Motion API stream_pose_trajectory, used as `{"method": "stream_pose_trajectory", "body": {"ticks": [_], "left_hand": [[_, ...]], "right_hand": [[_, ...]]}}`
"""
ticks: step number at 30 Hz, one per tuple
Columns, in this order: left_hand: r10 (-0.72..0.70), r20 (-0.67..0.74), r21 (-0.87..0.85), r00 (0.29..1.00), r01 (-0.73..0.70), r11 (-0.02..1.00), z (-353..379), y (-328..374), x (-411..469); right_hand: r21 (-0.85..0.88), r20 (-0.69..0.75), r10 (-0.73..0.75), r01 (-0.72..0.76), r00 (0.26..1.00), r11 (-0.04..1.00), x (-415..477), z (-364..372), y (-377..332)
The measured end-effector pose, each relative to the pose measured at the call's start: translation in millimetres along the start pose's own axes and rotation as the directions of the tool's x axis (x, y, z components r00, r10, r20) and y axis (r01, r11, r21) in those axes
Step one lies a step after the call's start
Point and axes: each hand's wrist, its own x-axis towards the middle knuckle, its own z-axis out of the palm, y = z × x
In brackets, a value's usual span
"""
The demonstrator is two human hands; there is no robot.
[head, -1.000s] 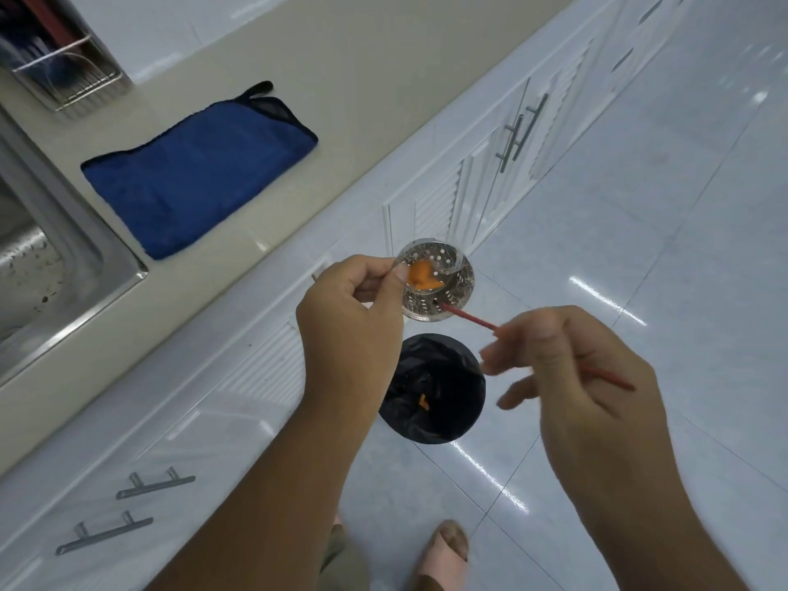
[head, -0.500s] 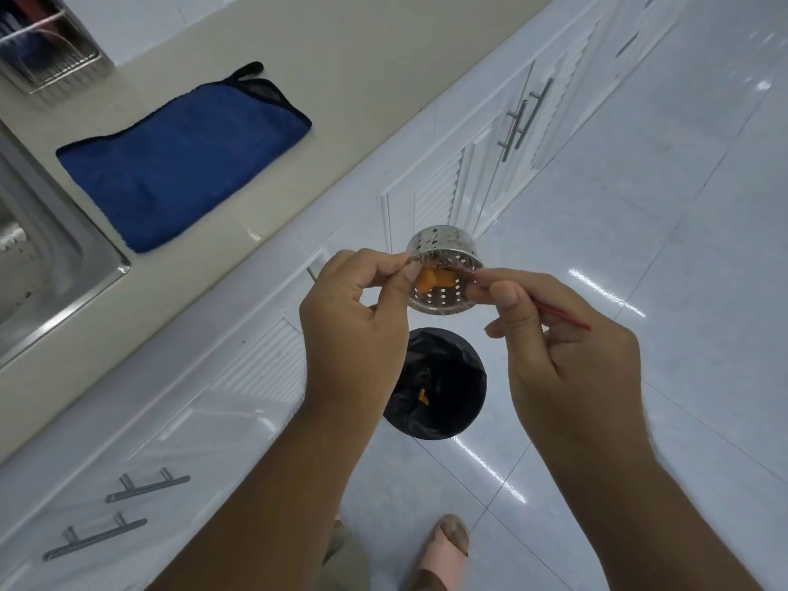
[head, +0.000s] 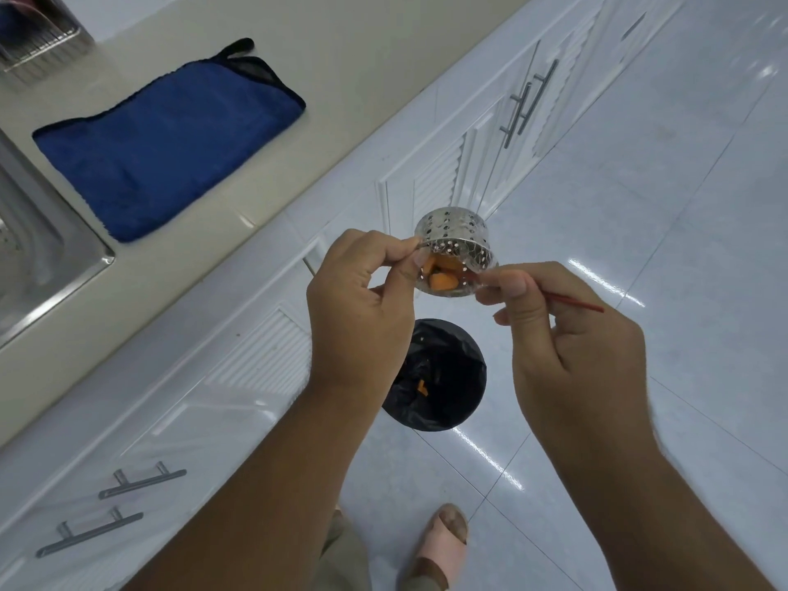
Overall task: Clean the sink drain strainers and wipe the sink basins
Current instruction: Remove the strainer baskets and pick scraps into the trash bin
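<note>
My left hand [head: 360,309] pinches the rim of a perforated steel drain strainer [head: 458,238], tilted so its opening faces me. Orange food scraps [head: 441,277] lie inside it. My right hand [head: 571,347] pinches a thin red stick [head: 575,301] whose tip reaches into the strainer at the scraps. Both hands hover above a bin lined with a black bag [head: 439,377] on the floor; an orange scrap lies in the bag. The steel sink [head: 47,253] shows at the left edge.
A folded blue cloth [head: 166,138] lies on the beige counter [head: 341,57] beside the sink. White cabinet doors with metal handles [head: 526,104] run below the counter. A wire rack [head: 40,44] stands at the far left. My sandalled foot [head: 443,539] rests on the glossy tiles.
My right hand came in from the right and brought the stick's tip into the strainer. The left hand turned the strainer so its wall shows on top.
</note>
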Motion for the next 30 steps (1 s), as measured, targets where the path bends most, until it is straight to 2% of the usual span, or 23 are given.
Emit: {"method": "stream_pose_trajectory", "body": {"ticks": [4,10,15,23,30], "left_hand": [[0.011,-0.015,0.004,1.000,-0.011,1.000,4.2,-6.2,1.9],[0.030,-0.017,-0.002,0.999,-0.030,1.000,7.9,-12.9,1.6],[0.043,-0.020,-0.012,0.999,-0.043,0.999,10.8,-13.8,-1.9],[0.040,-0.011,-0.007,0.999,-0.040,0.999,13.7,-19.3,-3.1],[0.020,-0.015,-0.032,1.000,-0.020,0.999,16.1,-19.4,-3.9]], "right_hand": [[-0.034,0.010,-0.003,0.003,1.000,0.999,-3.7,-1.1,2.8],[0.027,-0.047,0.016,-0.015,0.999,1.000,-2.3,2.5,4.2],[-0.026,0.001,0.066,-0.066,0.998,0.997,1.7,9.6,6.6],[-0.036,0.003,0.068,-0.067,0.998,0.997,-4.4,3.1,9.6],[0.050,-0.041,0.054,-0.052,0.998,0.997,-6.8,2.4,9.6]]}}
